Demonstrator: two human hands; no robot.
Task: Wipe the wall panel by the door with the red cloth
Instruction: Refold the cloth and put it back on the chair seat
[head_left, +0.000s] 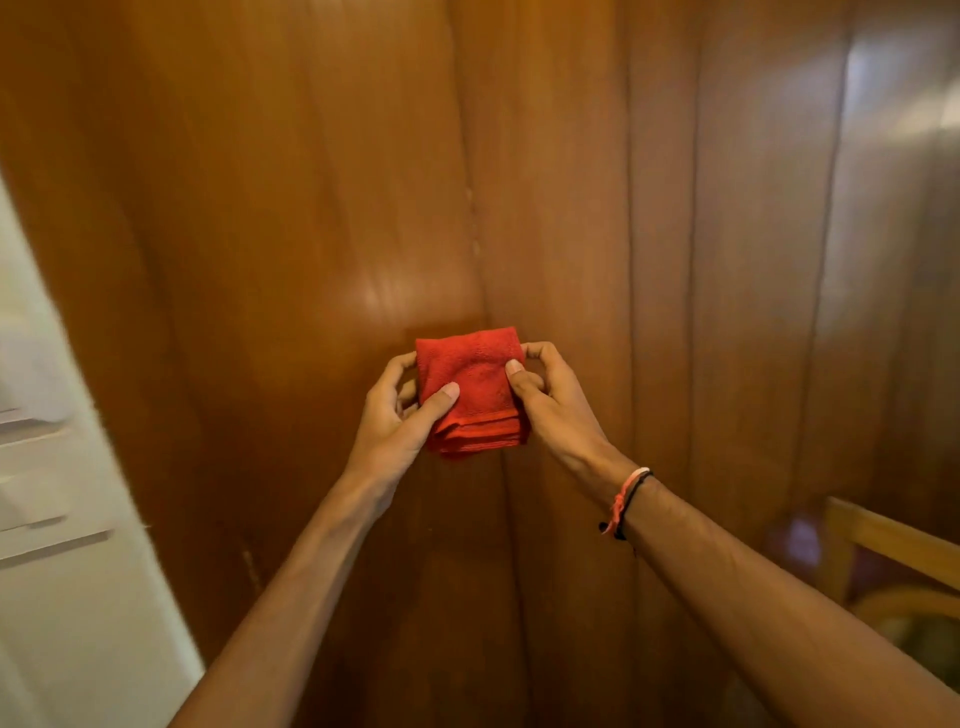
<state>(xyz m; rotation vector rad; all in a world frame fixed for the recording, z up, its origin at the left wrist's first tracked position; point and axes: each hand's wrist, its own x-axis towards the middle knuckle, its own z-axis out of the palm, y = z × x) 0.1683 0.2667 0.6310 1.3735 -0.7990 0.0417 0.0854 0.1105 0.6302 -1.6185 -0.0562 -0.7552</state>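
A small red terry cloth (470, 389), folded into a thick square with its layered hems at the lower edge, is held up in front of the glossy brown wooden wall panel (291, 218), level with the vertical seam where two panels meet; whether it touches the wood cannot be told. The left hand (397, 415) pinches its left edge, thumb pressed flat on the front and fingers curled behind, while the right hand (550, 395) grips the right edge the same way, thumb on the front. A red and black string bracelet (626, 501) circles the right wrist, a white surface (62, 467) lies at the far left, and a light wooden chair frame (893, 545) shows at lower right.
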